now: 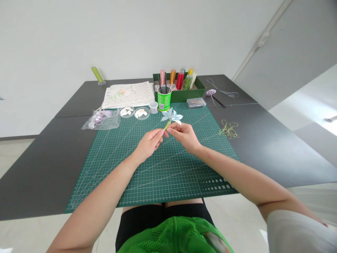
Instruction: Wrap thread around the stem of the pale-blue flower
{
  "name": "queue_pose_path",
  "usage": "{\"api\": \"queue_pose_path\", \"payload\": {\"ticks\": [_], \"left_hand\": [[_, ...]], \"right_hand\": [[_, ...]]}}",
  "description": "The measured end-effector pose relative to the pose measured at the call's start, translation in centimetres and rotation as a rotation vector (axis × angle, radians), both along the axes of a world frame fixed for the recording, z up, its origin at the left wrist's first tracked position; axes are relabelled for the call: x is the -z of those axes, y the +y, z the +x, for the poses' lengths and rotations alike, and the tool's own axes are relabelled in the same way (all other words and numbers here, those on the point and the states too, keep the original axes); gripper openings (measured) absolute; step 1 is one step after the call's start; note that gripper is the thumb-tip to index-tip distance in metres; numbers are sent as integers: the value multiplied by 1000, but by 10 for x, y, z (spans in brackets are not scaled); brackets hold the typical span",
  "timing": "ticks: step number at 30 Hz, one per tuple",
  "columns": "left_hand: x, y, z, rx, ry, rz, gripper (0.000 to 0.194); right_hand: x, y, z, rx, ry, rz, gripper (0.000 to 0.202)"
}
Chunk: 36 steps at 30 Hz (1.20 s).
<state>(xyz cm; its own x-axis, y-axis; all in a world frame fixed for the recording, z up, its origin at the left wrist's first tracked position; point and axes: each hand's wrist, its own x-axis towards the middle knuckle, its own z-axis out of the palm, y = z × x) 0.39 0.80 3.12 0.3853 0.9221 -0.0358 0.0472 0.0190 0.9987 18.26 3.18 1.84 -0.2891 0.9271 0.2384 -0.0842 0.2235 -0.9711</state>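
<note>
Over the green cutting mat point(158, 168), both hands meet at a pale blue artificial flower point(172, 115) with pointed petals. Its stem point(166, 125) is yellow-green, perhaps wrapped in thread, and tilts up and to the right. My left hand point(151, 142) is closed in a pinch on the lower end of the stem. Just below the petals, my right hand point(184, 136) is also closed, thumb and fingertips pressed together at the stem. Whether a thin thread is between the right fingertips is too small to make out.
Behind the hands stand a green can point(164, 101) with sticks and a dark green box point(181, 95) of thread spools. Two dishes of white pieces point(141, 113), a plastic bag point(102, 120) and paper sheets point(129, 95) lie left. Tangled yellow-green thread point(228, 129) lies right.
</note>
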Motion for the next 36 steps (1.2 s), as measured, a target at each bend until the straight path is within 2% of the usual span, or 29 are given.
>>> {"api": "queue_pose_path", "payload": {"ticks": [6,8,12,16,20,24,30,36], "left_hand": [[-9,3,-9,-92,20,29,33],[-9,5,-11,-99,47,41,34],[-4,10,-14,-111,156,86,27],[2,14,-17,-160,292,128,24],[0,12,-15,-129,418,162,18],[-4,5,-12,1,496,135,19],[-1,-2,-10,227,528,84,22],[-9,-8,-7,335,561,67,25]], "right_hand": [[4,-2,4,141,-192,197,22],[3,-4,8,158,-322,372,19],[0,-6,17,170,-559,826,22],[-10,-8,25,237,-762,1236,22],[-24,-12,31,201,-883,1451,25],[-31,-12,36,136,-930,1421,25],[-36,-4,40,-13,-971,1058,41],[-33,4,44,-91,-828,916,35]]}}
